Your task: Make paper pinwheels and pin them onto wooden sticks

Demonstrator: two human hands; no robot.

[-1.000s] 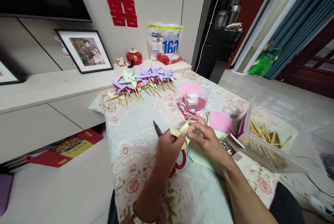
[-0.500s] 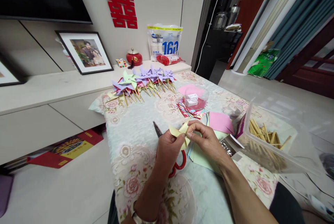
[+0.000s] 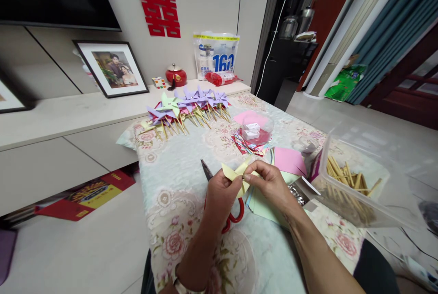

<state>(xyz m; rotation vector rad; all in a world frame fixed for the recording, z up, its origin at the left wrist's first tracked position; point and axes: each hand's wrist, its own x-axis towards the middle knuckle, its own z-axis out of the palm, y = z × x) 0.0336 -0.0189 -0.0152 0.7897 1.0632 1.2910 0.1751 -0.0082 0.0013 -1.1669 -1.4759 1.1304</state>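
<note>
A pale yellow paper pinwheel [image 3: 244, 188] is held up between both hands above the table, its corners folded toward the middle. My left hand [image 3: 222, 193] is closed on its left side. The thumb and forefinger of my right hand [image 3: 268, 180] pinch near its centre, where a small dark spot shows; I cannot make out what that is. Scissors with red handles [image 3: 240, 209] lie underneath, partly covered by my left hand, blades to the far left. Just right of my right hand is a small open box of shiny metal pins [image 3: 297, 194], beside stacked coloured paper [image 3: 263, 207].
Finished pinwheels on sticks [image 3: 191, 102] lie along the table's far left edge. A clear plastic tub [image 3: 356, 212] with wooden sticks stands at the right. A round clear container [image 3: 265, 132] with small white boxes sits behind the paper, near pink sheets [image 3: 289, 160].
The fingers have shifted very slightly at the paper, and a little more of the yellow sheet shows by my right fingertips. The rest stays as it was.
</note>
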